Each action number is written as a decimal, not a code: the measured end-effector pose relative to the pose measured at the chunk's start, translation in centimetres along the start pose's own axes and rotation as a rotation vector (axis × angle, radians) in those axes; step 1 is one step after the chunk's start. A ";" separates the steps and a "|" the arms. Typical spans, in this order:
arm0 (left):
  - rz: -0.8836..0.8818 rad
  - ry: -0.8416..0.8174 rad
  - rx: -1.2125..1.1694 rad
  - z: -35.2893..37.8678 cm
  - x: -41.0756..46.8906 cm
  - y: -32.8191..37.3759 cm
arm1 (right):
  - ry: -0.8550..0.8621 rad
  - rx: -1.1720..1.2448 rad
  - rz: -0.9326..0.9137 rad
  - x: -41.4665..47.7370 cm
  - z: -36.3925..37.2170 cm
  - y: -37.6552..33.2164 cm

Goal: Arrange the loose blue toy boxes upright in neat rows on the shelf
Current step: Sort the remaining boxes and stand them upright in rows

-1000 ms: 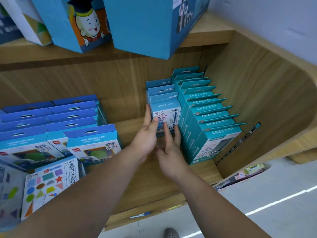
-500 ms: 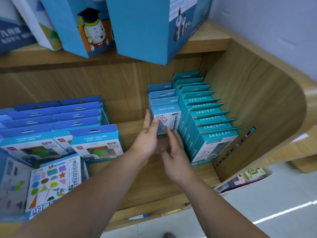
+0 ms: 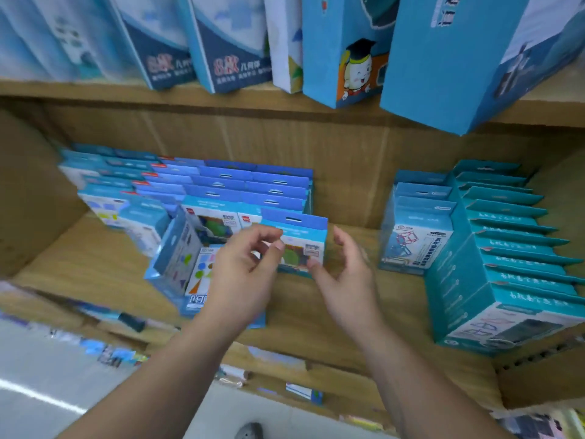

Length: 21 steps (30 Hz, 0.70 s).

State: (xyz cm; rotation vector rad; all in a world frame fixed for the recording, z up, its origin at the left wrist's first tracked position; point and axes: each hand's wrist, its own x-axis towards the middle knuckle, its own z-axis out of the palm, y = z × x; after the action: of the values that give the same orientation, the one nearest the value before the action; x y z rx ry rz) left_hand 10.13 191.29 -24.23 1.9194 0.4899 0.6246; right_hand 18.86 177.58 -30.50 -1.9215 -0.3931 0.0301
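Head view: left hand (image 3: 243,274), half curled, touches the box (image 3: 300,231) at its left edge, grip unclear; right hand (image 3: 348,280) spread, thumb at its lower corner. Probably light, stiff card: take both sides.

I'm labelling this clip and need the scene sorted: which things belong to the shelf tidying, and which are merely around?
Part of the job: left hand, right hand, front blue box between them, tilted box, flat-lying shapes box, upright blue rows, shelf.
Just about: teal box row, tall boxes overhead.
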 end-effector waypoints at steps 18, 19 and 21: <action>0.084 0.247 0.327 -19.6 6.1 -8.1 | 0.106 -0.057 -0.043 -0.3 3.5 -5.5; 0.199 0.180 0.377 -19.6 6.0 -7.6 | 0.125 -0.076 -0.053 -0.4 3.5 -6.1; 0.426 0.014 0.453 -19.2 5.9 -7.0 | 0.163 -0.071 -0.080 -0.7 3.8 -7.4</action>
State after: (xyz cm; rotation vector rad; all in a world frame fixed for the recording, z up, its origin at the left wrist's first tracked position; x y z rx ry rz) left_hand 2.41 211.07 -22.68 2.4831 0.2392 0.8528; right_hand 15.57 183.19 -25.29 -1.9602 -0.3651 -0.1947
